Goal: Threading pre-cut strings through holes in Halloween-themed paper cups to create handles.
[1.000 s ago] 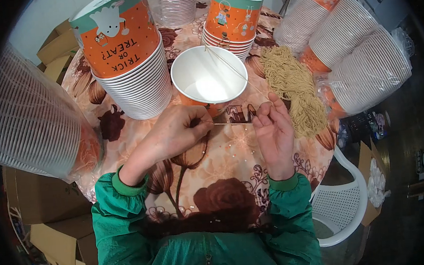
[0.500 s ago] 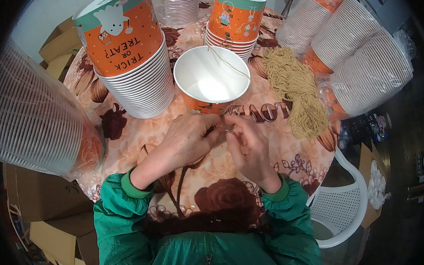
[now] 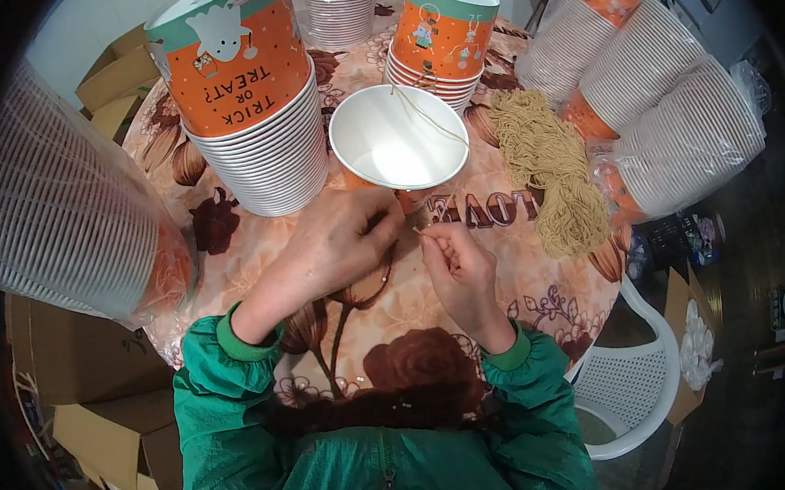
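From above, the single head-worn view (a wide fisheye) faces down and forward, close over the bench (image 3: 522, 271).

Near the middle of the worktop (image 3: 538, 276) stands a paper bucket (image 3: 396, 155), mouth up, a cord (image 3: 436, 126) lying over its rim. Left of it is an inverted bucket stack (image 3: 257, 154); just behind, slightly right, stands a second bucket stack (image 3: 445, 44), with a farther stack (image 3: 340, 15) to its left. A yarn skein (image 3: 555, 177) lies right of the bucket, before three bagged stacks (image 3: 642, 68). Another bagged stack (image 3: 67, 220) occupies the left edge. Cardboard boxes (image 3: 80, 354) sit beyond the worktop's left side; a chair (image 3: 630, 383) stands right.
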`<state>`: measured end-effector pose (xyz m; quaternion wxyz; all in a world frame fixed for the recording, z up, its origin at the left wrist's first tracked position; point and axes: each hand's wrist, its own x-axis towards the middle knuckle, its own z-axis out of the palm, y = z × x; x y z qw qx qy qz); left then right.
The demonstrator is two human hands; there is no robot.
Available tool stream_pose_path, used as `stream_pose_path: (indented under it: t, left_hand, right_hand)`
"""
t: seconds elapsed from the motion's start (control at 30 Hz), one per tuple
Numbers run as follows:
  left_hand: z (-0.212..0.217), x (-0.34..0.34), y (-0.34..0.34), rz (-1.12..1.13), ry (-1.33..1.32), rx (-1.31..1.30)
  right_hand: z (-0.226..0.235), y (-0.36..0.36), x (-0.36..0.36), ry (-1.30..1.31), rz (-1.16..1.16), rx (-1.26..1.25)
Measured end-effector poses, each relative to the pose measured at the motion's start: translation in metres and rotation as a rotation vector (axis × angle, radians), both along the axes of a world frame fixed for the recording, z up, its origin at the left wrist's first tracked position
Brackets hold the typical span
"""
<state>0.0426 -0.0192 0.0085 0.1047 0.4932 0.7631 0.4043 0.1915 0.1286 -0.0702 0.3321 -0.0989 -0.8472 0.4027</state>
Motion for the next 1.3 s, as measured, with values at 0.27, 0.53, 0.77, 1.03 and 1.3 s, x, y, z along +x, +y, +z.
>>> stream_pose_path:
  t: [0.27,0.53,0.77,1.03,1.3]
  left_hand:
    - [0.005,-0.016,0.003,0.056,0.617,0.297]
    - [-0.024,-0.029,0.019,-0.073,0.613,0.273]
    - [-0.025,-0.021,0.026,-0.080,0.550,0.280]
    - [-0.024,-0.015,0.026,-0.093,0.544,0.259]
    - [-0.025,-0.013,0.025,-0.100,0.550,0.256]
  right_hand:
    - [0.009,-0.002,-0.003,-0.030,0.045,-0.575]
    - [0.013,-0.001,-0.011,-0.033,0.085,-0.673]
    - [0.014,0.003,-0.019,-0.020,0.095,-0.761]
    - [0.015,0.007,-0.019,-0.001,0.101,-0.857]
    - [0.015,0.008,-0.019,-0.007,0.111,-0.863]
